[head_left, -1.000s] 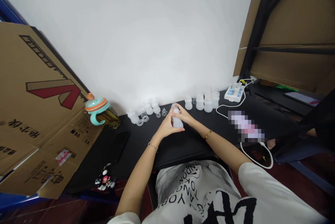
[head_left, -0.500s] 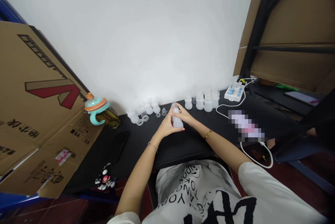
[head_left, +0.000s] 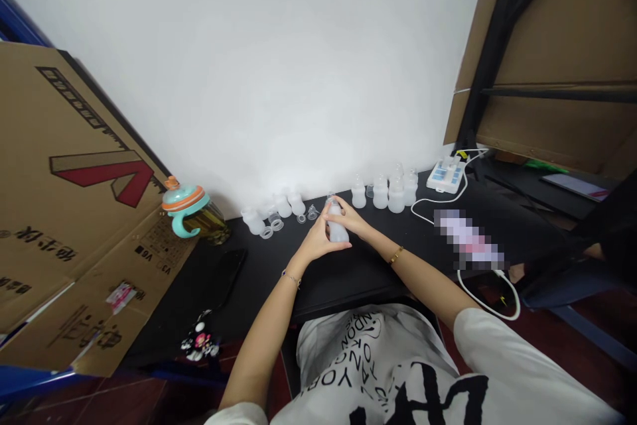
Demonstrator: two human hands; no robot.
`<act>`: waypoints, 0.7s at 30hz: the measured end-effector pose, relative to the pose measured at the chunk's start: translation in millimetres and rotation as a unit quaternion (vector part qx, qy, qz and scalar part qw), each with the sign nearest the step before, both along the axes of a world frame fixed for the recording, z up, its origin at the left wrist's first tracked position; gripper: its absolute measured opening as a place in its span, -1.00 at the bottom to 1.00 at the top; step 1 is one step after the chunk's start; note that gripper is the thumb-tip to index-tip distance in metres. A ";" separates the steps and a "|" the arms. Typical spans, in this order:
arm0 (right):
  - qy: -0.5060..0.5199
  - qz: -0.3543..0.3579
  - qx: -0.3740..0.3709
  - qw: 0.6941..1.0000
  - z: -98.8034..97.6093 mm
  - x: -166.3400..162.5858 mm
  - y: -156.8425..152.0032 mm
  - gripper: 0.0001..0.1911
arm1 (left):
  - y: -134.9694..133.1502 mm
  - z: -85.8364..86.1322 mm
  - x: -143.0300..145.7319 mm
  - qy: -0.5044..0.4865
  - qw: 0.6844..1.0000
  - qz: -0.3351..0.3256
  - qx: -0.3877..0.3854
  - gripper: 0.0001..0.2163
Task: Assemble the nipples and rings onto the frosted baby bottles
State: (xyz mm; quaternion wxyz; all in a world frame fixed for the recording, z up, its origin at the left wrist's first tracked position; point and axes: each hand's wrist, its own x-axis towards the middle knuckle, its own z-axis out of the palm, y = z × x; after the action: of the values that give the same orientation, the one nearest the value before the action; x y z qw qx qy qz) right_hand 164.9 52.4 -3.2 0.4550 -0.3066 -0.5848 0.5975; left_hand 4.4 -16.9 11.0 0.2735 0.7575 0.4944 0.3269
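A frosted white baby bottle point(head_left: 339, 231) is held between both hands over the black table point(head_left: 338, 279), its clear teat end pointing toward the wall. My left hand point(head_left: 316, 239) wraps the bottle's left side, with the thumb stretched across near its base. Around the collar, my right hand point(head_left: 350, 218) has its fingers closed; they hide most of the upper part. Just left of the hands lie a clear teat point(head_left: 312, 213) and a small ring point(head_left: 301, 219). Several bottles with teats on, such as one baby bottle point(head_left: 397, 199), stand to the right.
Open bottles point(head_left: 255, 222) and clear collar rings point(head_left: 277, 225) sit along the wall at left. Further left are a turquoise-lidded jug point(head_left: 186, 206), a dark phone point(head_left: 229, 272) and a large carton point(head_left: 74, 213). A power strip point(head_left: 446, 174) with white cables lies at right.
Both hands keep the same hold on the bottle, with no clear movement. The whole view shifts very slightly.
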 end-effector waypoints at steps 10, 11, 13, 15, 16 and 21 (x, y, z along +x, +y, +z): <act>0.004 -0.002 0.002 1.000 -1.6 -0.6 1.9 -0.08 | 2.5 -3.3 -1.1 -0.004 1.000 -0.007 -0.009 0.27; 0.003 -0.001 0.000 1.000 -1.4 -0.3 1.5 -0.08 | 2.7 -3.5 -1.1 -0.003 1.000 -0.006 -0.008 0.27; 0.000 -0.002 -0.002 1.000 -1.1 0.2 1.0 -0.08 | 3.0 -3.7 -0.9 -0.003 1.000 -0.006 -0.010 0.26; -0.001 -0.003 0.000 1.000 -1.3 0.4 1.1 -0.09 | 3.0 -3.6 -0.7 -0.003 1.000 -0.005 -0.012 0.26; -0.003 -0.004 0.001 1.000 -1.6 0.4 1.5 -0.09 | 2.9 -3.5 -0.6 -0.004 1.000 -0.006 -0.012 0.27; -0.006 -0.002 0.009 1.000 -3.2 -0.3 3.8 -0.09 | 2.3 -2.9 -0.7 -0.007 1.000 -0.008 -0.012 0.26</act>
State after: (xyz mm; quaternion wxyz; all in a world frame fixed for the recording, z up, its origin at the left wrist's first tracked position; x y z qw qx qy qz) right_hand 164.6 56.2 -6.4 0.4549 -0.3075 -0.5924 0.5895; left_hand 3.6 -14.6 8.0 0.2882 0.7563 0.4900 0.3238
